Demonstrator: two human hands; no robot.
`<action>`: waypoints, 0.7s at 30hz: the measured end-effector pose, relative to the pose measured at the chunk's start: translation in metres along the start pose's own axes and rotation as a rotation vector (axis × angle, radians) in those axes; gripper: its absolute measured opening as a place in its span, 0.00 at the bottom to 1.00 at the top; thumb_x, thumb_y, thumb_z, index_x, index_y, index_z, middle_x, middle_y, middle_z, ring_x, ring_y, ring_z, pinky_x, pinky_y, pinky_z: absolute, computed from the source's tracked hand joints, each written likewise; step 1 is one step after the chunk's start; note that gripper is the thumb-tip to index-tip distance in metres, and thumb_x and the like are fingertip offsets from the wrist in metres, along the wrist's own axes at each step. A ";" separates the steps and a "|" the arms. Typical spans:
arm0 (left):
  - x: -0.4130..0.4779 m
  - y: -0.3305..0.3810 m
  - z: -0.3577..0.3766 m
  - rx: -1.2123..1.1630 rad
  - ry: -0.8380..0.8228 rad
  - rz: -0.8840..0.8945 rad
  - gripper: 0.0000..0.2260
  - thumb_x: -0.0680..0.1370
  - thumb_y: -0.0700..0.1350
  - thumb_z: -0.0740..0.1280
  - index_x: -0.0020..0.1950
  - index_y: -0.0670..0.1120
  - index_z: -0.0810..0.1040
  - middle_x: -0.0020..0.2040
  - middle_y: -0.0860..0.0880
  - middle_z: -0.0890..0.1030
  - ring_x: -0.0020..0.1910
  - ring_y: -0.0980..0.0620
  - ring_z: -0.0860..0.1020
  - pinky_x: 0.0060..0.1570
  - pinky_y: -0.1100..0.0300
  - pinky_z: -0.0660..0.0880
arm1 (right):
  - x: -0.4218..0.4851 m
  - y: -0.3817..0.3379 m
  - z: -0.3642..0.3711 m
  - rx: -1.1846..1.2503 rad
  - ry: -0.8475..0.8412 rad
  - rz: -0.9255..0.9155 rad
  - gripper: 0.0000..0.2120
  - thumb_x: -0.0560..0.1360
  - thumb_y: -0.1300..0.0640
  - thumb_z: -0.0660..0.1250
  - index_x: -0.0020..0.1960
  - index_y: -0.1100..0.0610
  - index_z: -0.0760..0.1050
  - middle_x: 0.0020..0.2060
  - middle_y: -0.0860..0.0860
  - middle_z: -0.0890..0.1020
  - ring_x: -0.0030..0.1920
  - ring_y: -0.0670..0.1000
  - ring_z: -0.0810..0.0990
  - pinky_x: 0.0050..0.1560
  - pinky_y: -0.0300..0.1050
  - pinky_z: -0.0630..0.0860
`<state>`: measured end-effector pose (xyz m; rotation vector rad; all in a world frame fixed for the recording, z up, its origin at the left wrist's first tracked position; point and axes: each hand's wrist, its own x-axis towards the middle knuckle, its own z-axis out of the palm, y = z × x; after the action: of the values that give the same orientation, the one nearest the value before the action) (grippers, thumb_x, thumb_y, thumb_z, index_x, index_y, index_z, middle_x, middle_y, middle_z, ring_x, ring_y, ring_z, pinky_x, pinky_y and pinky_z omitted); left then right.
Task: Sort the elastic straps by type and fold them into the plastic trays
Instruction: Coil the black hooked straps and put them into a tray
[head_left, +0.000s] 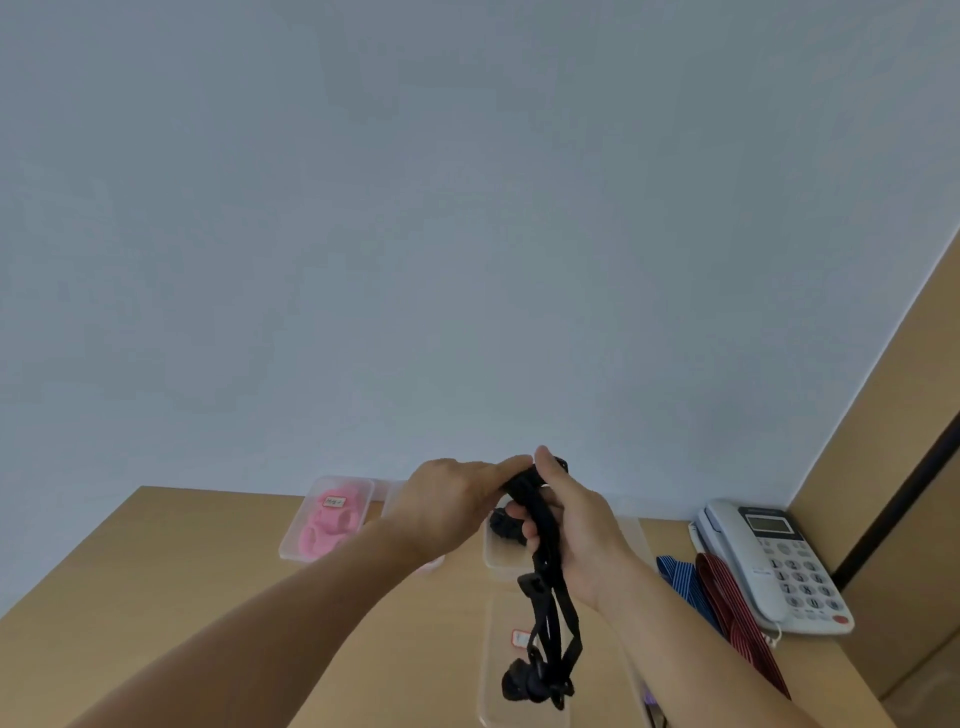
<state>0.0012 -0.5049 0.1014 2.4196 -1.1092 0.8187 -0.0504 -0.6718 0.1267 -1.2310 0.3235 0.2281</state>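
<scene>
1. Clear tray with a small red-and-white label sits nearest, at the bottom centre of the wooden table.
2. Black elastic strap hangs over this tray, its tangled clip end dangling low; whether it touches the tray, cannot tell.
3. Right hand grips the strap, fingers curled round its upper part.
4. Left hand pinches the strap's bunched top, just beside the right hand.
5. Second clear tray, behind the hands, holds other black straps.
6. Blue striped strap and red striped strap lie loose on the table to the right, beside a white telephone.
7. Far left: labelled tray holding pink straps.
8. Pale blue wall behind.
</scene>
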 end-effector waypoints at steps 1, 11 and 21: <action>-0.001 -0.003 0.004 0.014 0.052 0.075 0.20 0.77 0.42 0.59 0.69 0.56 0.69 0.30 0.54 0.76 0.25 0.51 0.71 0.23 0.60 0.70 | 0.000 0.001 0.000 -0.021 0.027 -0.027 0.26 0.74 0.41 0.70 0.49 0.66 0.82 0.36 0.58 0.83 0.29 0.50 0.74 0.32 0.42 0.71; 0.017 0.016 -0.028 -1.291 -0.324 -0.859 0.25 0.74 0.57 0.63 0.70 0.50 0.74 0.61 0.47 0.81 0.57 0.45 0.81 0.52 0.45 0.79 | -0.005 0.002 -0.004 0.084 -0.077 -0.204 0.19 0.72 0.48 0.71 0.55 0.61 0.83 0.40 0.57 0.80 0.36 0.53 0.73 0.43 0.50 0.73; 0.014 0.019 -0.025 -1.217 -0.237 -0.778 0.13 0.78 0.50 0.69 0.62 0.52 0.81 0.55 0.48 0.83 0.54 0.52 0.80 0.50 0.57 0.76 | -0.013 -0.008 -0.010 -0.343 0.077 -0.199 0.18 0.74 0.44 0.71 0.41 0.61 0.79 0.31 0.57 0.81 0.29 0.52 0.77 0.34 0.45 0.72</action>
<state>-0.0148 -0.5116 0.1310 1.5976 -0.3786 -0.3562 -0.0612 -0.6834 0.1354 -1.6038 0.2310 0.0645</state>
